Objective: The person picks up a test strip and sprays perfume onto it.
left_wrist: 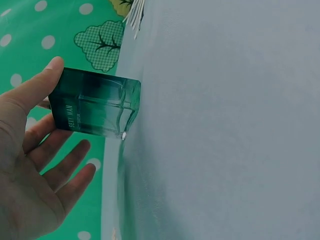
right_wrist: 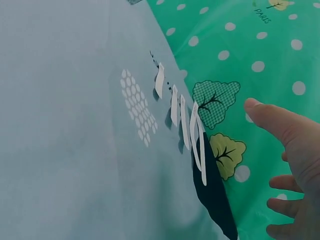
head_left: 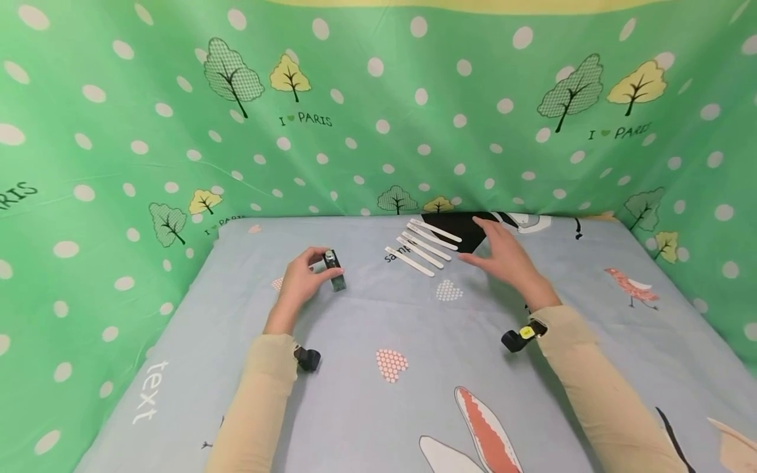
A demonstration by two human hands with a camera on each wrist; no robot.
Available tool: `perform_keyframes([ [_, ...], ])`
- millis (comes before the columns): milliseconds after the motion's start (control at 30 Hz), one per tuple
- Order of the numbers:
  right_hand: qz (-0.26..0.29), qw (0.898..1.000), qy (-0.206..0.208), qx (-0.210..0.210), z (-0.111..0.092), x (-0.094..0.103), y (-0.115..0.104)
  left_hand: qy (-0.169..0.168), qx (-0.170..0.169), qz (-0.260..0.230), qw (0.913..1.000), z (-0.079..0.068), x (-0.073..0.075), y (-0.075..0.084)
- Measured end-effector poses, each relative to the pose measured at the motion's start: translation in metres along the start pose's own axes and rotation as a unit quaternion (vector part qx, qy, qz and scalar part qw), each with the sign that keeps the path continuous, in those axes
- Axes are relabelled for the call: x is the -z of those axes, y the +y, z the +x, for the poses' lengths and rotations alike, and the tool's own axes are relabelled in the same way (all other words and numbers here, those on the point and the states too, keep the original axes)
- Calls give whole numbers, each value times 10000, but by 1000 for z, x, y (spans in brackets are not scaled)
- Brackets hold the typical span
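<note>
The left hand (head_left: 301,281) holds a small green glass bottle (head_left: 334,270) that stands on the surface (head_left: 355,328), which is covered with a pale blue printed cloth. In the left wrist view the thumb (left_wrist: 37,85) lies along the top side of the bottle (left_wrist: 95,109) and the other fingers curl open behind it, so the grip looks light, more a pinch near the cap than a full clasp. The bottle carries small white letters on its side. Its base touches the cloth.

The right hand (head_left: 503,256) hovers with straight, spread fingers just beside a row of white paper strips (head_left: 422,246), and it holds nothing. The strips lie side by side, slightly fanned, partly over a black patch of the print (head_left: 461,230). In the right wrist view the strips (right_wrist: 187,125) are near the hand (right_wrist: 292,165) but apart from it.

In my judgement, the risk is mostly at the bottle. The cloth is soft and perhaps not flat, so a bottle held only at the top may tip over if the pinch loosens. Glass is also smooth and may slip. The strips are thin and light; a fast hand could push them out of the row, or pick up two together.
</note>
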State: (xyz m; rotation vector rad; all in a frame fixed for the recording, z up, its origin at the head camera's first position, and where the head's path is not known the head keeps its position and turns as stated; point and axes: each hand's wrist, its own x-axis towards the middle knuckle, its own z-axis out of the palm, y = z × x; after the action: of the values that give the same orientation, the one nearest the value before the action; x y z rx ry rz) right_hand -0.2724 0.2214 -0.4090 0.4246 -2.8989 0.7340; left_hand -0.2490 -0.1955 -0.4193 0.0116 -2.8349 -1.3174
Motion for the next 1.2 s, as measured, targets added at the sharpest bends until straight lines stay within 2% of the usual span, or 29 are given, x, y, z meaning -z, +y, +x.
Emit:
perform_keyframes([
  [333,382,9991,-76,-184,12,-8,-1,41,-8,-72,10000,0,1,-2],
  [600,1047,9933,94,-482,22,-18,3,18,-32,-94,9999,1,1,-4],
  [867,2237,9675,622,-1003,37,-33,12,22,-30,-79,10000,0,1,-2],
  [1100,2751,9435,1100,-1481,47,-47,19,19,-2,-52,10000,0,1,-1],
  [1200,2809,9370,1240,-1668,50,-51,21,16,-3,-30,10000,0,1,-1],
])
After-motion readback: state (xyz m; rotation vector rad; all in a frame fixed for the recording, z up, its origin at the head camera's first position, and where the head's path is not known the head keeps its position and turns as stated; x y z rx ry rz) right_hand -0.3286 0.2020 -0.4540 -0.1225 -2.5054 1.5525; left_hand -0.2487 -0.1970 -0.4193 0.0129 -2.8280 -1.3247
